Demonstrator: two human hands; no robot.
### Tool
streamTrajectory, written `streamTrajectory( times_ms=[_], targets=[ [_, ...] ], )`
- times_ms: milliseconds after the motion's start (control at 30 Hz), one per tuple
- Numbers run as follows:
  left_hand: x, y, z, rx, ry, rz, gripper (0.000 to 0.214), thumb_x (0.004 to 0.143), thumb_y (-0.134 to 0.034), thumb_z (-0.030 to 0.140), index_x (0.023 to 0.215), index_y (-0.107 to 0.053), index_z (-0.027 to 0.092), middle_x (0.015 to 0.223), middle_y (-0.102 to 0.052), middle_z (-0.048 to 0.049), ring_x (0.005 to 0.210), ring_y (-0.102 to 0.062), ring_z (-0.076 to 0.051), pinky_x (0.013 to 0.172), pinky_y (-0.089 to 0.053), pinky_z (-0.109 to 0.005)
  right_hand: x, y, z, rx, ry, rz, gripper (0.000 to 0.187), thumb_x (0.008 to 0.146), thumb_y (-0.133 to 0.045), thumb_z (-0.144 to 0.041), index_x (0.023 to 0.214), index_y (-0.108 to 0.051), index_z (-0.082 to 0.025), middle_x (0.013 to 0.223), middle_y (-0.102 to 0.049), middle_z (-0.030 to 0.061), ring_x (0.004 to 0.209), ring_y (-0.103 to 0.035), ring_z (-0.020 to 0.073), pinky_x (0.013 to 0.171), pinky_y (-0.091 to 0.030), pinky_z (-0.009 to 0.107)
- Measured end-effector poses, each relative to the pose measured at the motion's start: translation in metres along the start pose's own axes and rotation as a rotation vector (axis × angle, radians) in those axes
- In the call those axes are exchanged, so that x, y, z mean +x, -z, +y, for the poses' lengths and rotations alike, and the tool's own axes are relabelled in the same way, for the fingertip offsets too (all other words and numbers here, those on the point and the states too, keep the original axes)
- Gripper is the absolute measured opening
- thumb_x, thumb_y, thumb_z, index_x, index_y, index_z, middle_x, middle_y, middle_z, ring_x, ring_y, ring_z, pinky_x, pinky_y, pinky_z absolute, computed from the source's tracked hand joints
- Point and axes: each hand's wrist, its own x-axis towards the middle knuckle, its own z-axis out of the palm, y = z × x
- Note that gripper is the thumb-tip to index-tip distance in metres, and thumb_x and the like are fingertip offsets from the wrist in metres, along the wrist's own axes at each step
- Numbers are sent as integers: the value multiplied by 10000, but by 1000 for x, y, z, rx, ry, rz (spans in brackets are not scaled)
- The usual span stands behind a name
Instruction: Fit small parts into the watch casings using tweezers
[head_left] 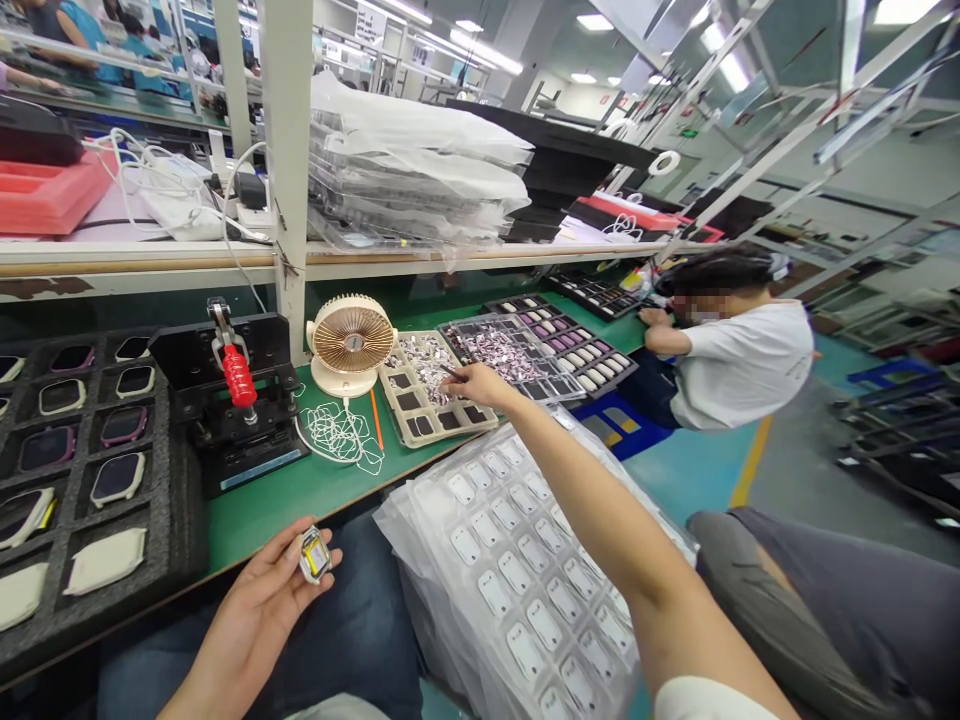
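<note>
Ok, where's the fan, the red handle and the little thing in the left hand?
Fan [351, 336], head view: middle of its round grille.
Red handle [239, 376], head view: middle of its grip.
Little thing [316, 553], head view: its yellow and silver side.

The left hand [262, 580] holds a casing [316, 556]; the right hand [478, 384] holds a dark tool [452, 374] over a tray [450, 434] beside a fan [351, 340].

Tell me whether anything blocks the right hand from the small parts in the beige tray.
Nothing visible does: the right hand, holding a thin dark tool, is over the beige tray, right at the small parts.
</note>
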Motion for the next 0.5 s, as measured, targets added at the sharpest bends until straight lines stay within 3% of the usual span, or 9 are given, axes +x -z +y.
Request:
streamTrajectory(
  times_ms=[267,500],
  targets=[
    [-1,1,-7,21,30,-3,395,813,-874,219,1186,-784,125,1262,-769,-208,1070,-781,-363,835,-665,-383,2,-17,-2,22,10,9,302,1037,-683,-429,1079,-731,-133,1031,-746,32,990,-727,240,936,-594,425],
    [5,9,-13,-6,72,-11,430,772,-906,215,1177,-791,126,1241,-777,-214,1081,-773,-394,804,-659,-386,-4,-19,-6,-135,7,52,362,1071,-609,-483,1070,-728,-141,1015,-740,50,961,-721,226,920,-590,428]
  ],
)
